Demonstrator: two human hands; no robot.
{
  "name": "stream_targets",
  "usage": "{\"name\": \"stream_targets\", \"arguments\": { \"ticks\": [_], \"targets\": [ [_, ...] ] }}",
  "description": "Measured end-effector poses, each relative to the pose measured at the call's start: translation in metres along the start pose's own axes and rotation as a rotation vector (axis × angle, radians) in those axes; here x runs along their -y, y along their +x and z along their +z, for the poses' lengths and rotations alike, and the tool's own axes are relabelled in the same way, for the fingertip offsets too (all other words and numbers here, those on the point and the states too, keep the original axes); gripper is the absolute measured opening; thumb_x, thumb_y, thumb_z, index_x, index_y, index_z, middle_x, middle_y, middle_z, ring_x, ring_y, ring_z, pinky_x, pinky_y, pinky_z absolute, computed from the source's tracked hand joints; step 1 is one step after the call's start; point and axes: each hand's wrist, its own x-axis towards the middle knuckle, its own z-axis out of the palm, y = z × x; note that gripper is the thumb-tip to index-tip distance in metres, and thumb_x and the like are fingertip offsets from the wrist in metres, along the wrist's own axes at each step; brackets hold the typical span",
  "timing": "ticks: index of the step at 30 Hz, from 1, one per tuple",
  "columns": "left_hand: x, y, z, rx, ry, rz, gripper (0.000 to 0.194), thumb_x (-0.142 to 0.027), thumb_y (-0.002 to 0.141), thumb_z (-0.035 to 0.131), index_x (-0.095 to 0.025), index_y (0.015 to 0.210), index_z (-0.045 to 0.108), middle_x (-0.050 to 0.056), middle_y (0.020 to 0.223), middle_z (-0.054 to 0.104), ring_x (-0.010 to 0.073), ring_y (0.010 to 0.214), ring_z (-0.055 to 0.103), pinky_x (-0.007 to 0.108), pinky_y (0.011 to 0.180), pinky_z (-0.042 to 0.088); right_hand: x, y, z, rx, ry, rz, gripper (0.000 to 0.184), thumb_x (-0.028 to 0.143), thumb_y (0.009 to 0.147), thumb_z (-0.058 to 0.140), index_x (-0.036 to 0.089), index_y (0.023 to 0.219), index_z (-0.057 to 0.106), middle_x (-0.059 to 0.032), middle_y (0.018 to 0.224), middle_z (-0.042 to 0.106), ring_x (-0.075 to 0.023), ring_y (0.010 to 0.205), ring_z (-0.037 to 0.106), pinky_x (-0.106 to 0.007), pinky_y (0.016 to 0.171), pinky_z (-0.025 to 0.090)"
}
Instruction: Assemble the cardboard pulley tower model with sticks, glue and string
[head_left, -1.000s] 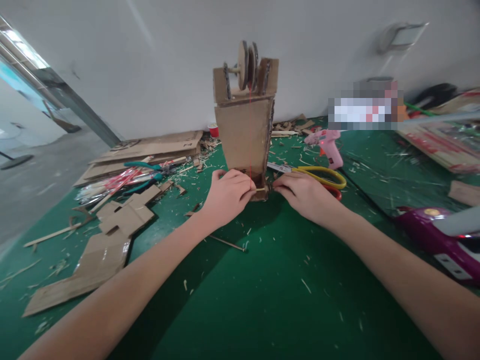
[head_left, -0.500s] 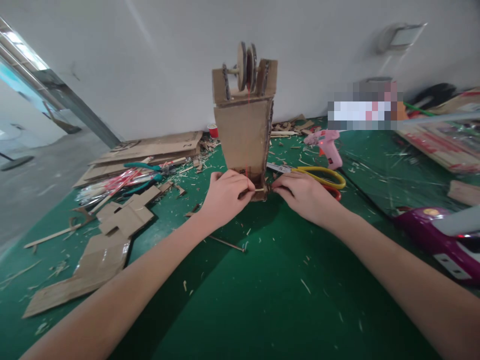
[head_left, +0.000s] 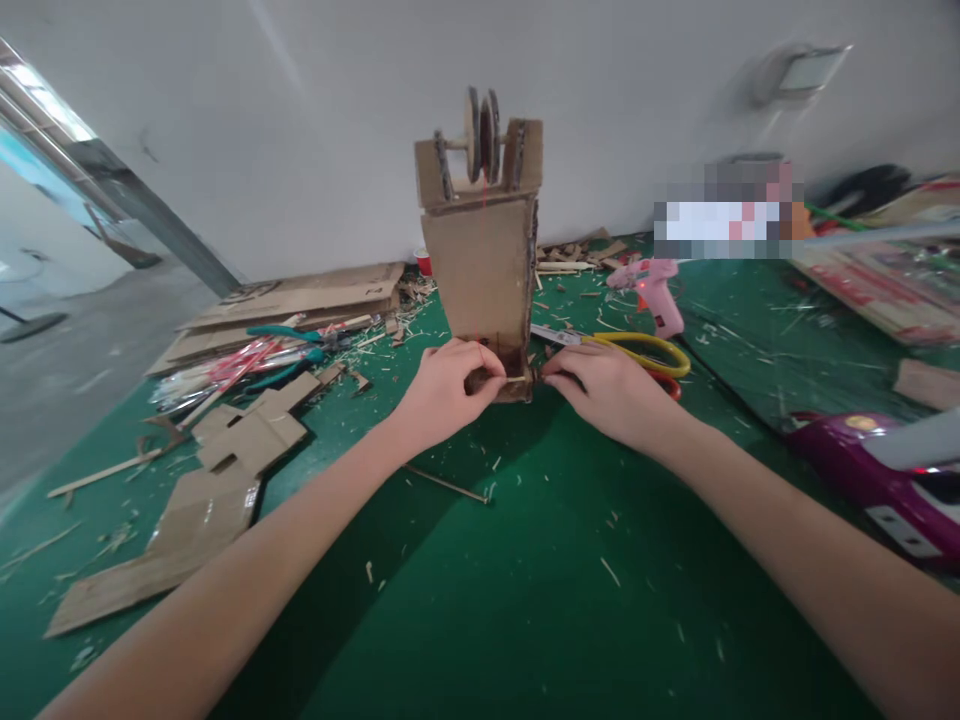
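Note:
A tall cardboard tower stands on the green table, with a cardboard pulley wheel on a stick axle at its top. From the wheel a thin red string runs down the front toward my left hand. That hand pinches a thin wooden stick that crosses the tower's base. My right hand is closed at the base's right side, thumb and finger pressed together at the small end piece there; its exact shape is too small to make out.
Yellow-handled scissors lie just behind my right hand, near a pink glue gun. At right sits a purple power strip. Cardboard pieces and teal-handled pliers lie to the left. A loose stick rests in front.
The tower's top has shifted slightly left. My left hand has turned a little at the stick, and its fingers curl more openly. My right hand has barely moved.

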Motion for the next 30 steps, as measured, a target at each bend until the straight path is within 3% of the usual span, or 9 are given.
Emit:
{"name": "stream_targets", "arguments": {
  "ticks": [4, 9, 17, 21, 23, 26, 30],
  "targets": [
    [0.001, 0.001, -0.009, 0.018, -0.117, -0.001, 0.007, -0.023, 0.086, 0.053, -0.019, 0.084, 0.059, 0.004, 0.091, 0.066, 0.0171, 0.086, 0.058, 0.031, 0.075, 0.044, 0.003, 0.001, 0.001, 0.012, -0.012, 0.006, 0.017, 0.017, 0.088, 0.050, 0.016, 0.089, 0.067, -0.0057, 0.091, 0.069, -0.0205, 0.086, 0.062, -0.036, 0.082, 0.046],
    [-0.004, 0.003, -0.030, 0.139, -0.170, 0.022, 0.012, -0.026, 0.086, 0.053, -0.018, 0.076, 0.056, 0.004, 0.095, 0.065, 0.0183, 0.095, 0.058, 0.034, 0.084, 0.045, 0.007, 0.002, 0.000, 0.024, -0.027, 0.005, 0.017, 0.018, 0.089, 0.049, 0.015, 0.090, 0.066, -0.0060, 0.092, 0.069, -0.0206, 0.086, 0.061, -0.036, 0.082, 0.046],
    [-0.002, 0.009, -0.055, 0.205, -0.251, -0.048, 0.016, -0.030, 0.087, 0.051, -0.018, 0.086, 0.061, 0.006, 0.109, 0.063, 0.0189, 0.102, 0.058, 0.032, 0.085, 0.047, 0.008, -0.002, 0.000, 0.015, -0.106, 0.001, 0.019, 0.019, 0.090, 0.046, 0.015, 0.091, 0.064, -0.0071, 0.093, 0.067, -0.0209, 0.086, 0.061, -0.037, 0.082, 0.045],
    [-0.001, 0.010, -0.066, 0.275, -0.079, -0.086, 0.029, -0.026, 0.085, 0.048, -0.022, 0.113, 0.058, 0.005, 0.117, 0.061, 0.0165, 0.092, 0.061, 0.028, 0.075, 0.049, 0.013, -0.004, 0.001, -0.034, -0.169, 0.019, 0.019, 0.022, 0.089, 0.047, 0.014, 0.098, 0.062, -0.0098, 0.100, 0.065, -0.0238, 0.093, 0.060, -0.039, 0.083, 0.046],
    [0.000, 0.010, -0.074, 0.280, 0.082, -0.120, 0.034, -0.027, 0.084, 0.048, -0.023, 0.118, 0.056, 0.004, 0.111, 0.064, 0.0167, 0.086, 0.062, 0.027, 0.070, 0.047, 0.015, -0.004, 0.002, -0.053, -0.185, 0.037, 0.020, 0.023, 0.088, 0.047, 0.014, 0.099, 0.061, -0.0102, 0.101, 0.064, -0.0242, 0.094, 0.060, -0.040, 0.082, 0.047],
    [0.007, 0.010, -0.086, 0.327, 0.345, -0.153, 0.031, -0.030, 0.085, 0.046, -0.025, 0.112, 0.060, 0.003, 0.097, 0.068, 0.0190, 0.080, 0.062, 0.030, 0.067, 0.044, 0.016, -0.004, 0.002, -0.047, -0.198, 0.029, 0.019, 0.023, 0.089, 0.046, 0.015, 0.097, 0.061, -0.0096, 0.100, 0.065, -0.0241, 0.095, 0.060, -0.040, 0.084, 0.046],
    [0.020, 0.010, -0.092, 0.434, 0.544, -0.167, 0.029, -0.030, 0.086, 0.041, -0.028, 0.100, 0.066, 0.002, 0.102, 0.069, 0.0233, 0.086, 0.063, 0.033, 0.069, 0.042, 0.020, -0.004, -0.002, -0.099, -0.218, 0.013, 0.020, 0.024, 0.089, 0.046, 0.014, 0.097, 0.061, -0.0102, 0.101, 0.064, -0.0239, 0.097, 0.057, -0.039, 0.085, 0.043]
  ]
}}
